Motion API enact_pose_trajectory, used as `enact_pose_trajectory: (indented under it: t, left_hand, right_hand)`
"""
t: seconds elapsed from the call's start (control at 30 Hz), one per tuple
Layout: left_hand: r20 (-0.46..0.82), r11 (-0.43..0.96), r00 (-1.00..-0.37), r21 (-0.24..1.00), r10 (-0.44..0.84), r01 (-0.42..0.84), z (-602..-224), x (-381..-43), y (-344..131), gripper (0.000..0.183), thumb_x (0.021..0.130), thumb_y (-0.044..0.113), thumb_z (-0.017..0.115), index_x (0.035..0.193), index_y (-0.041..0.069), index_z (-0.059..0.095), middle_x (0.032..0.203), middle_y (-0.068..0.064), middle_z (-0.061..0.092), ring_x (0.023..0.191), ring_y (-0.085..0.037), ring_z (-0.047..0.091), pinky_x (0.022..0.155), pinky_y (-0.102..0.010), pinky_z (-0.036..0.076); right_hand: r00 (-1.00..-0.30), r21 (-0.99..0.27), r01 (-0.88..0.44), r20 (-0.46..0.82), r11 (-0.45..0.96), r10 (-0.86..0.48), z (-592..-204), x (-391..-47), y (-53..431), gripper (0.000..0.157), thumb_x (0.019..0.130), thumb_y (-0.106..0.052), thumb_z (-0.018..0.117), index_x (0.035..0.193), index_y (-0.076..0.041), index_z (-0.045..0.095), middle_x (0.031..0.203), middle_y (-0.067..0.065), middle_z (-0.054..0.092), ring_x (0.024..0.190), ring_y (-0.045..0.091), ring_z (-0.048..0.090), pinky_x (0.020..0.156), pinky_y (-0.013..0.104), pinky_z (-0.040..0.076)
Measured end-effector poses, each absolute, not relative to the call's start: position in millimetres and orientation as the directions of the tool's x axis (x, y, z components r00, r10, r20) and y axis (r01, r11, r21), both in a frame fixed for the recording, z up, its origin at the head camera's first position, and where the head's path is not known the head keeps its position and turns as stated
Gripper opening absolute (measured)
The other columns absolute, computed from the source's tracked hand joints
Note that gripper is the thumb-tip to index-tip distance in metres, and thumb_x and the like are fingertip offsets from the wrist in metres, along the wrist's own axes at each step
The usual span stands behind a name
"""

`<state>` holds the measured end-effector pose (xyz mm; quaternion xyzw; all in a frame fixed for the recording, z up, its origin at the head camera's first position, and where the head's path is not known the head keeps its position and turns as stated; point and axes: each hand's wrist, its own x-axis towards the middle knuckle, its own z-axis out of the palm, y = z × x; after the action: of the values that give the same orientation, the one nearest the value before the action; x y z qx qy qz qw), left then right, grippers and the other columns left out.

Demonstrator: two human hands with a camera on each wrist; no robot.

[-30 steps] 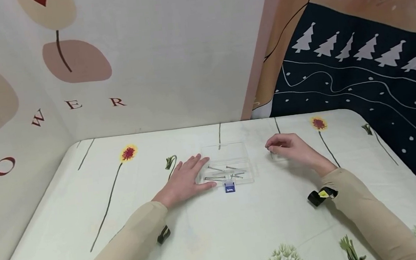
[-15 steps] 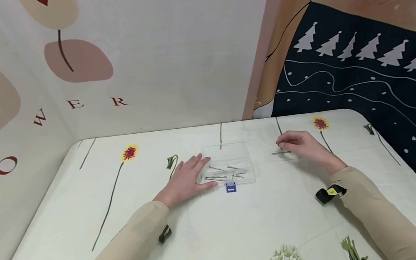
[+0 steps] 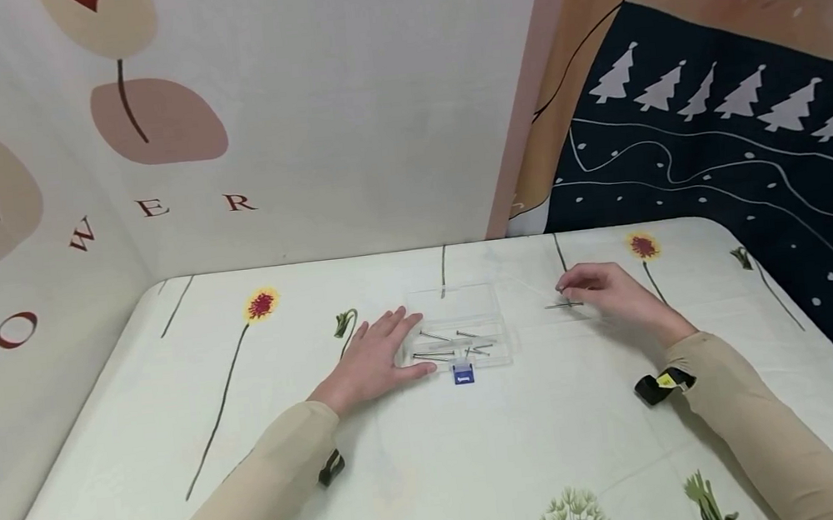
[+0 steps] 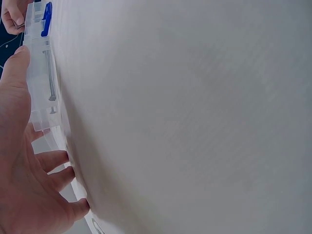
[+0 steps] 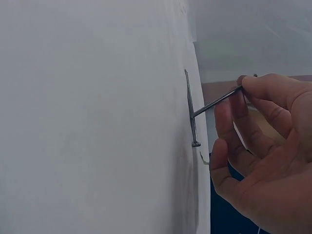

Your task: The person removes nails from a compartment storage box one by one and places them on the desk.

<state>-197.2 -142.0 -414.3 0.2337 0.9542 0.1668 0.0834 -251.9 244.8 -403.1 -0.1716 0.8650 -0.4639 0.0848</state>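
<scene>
My left hand (image 3: 369, 363) rests at the left side of a clear plastic box (image 3: 502, 354), fingers spread and thumb along its front. Several nails (image 3: 435, 356) lie inside, and a blue clasp (image 3: 463, 374) hangs at the front. In the left wrist view the thumb touches the box wall (image 4: 38, 100). To the right of the box, my right hand (image 3: 611, 298) pinches a nail (image 5: 219, 101) between thumb and index finger. Its lower end meets, or nearly meets, another nail (image 5: 189, 95) lying on the tablecloth; exact contact is hard to tell.
The box's clear lid (image 3: 451, 303) stands folded back behind it. A white flowered cloth (image 3: 436, 467) covers the table, which ends at a hanging fabric wall (image 3: 348, 174). Dark cloth with white trees (image 3: 715, 156) hangs at the right.
My right hand has shifted slightly right, and a nail lying on the cloth has come into plain sight under its fingers. The left hand and box keep their places.
</scene>
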Motion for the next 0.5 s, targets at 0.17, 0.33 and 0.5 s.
enact_pose_trajectory:
  t: [0.17,0.33,0.5]
  left_hand:
    - [-0.070,0.834,-0.879,0.357,0.472,0.420,-415,-197,-142,0.085,0.087,0.063,0.057,0.152,0.014,0.032,0.156,-0.016,0.024,0.142,-0.035,0.021,0.113,-0.057,0.010]
    - [-0.078,0.837,-0.880,0.357,0.469,0.415,-415,-197,-141,0.086,0.087,0.063,0.057,0.152,0.014,0.031,0.156,-0.016,0.024,0.143,-0.035,0.020,0.113,-0.057,0.010]
    - [-0.076,0.838,-0.881,0.355,0.468,0.414,-415,-197,-141,0.086,0.087,0.063,0.057,0.152,0.014,0.031,0.156,-0.016,0.024,0.143,-0.035,0.020,0.113,-0.057,0.010]
  right_hand:
    - [-0.913,-0.814,-0.249,0.016,0.525,-0.408,-404,-252,240,0.018,0.096,-0.009,0.060,0.109,0.001,0.067,0.108,0.014,0.066,0.094,0.017,0.059,0.082,0.021,0.046]
    - [-0.915,-0.809,-0.246,0.013,0.534,-0.403,-403,-251,236,0.017,0.096,-0.007,0.059,0.108,0.001,0.068,0.107,0.013,0.066,0.096,0.020,0.058,0.083,0.022,0.046]
    - [-0.900,-0.824,-0.286,0.056,0.490,-0.432,-406,-252,230,0.015,0.095,-0.004,0.060,0.105,0.003,0.068,0.104,0.014,0.067,0.092,0.014,0.059,0.082,0.020,0.047]
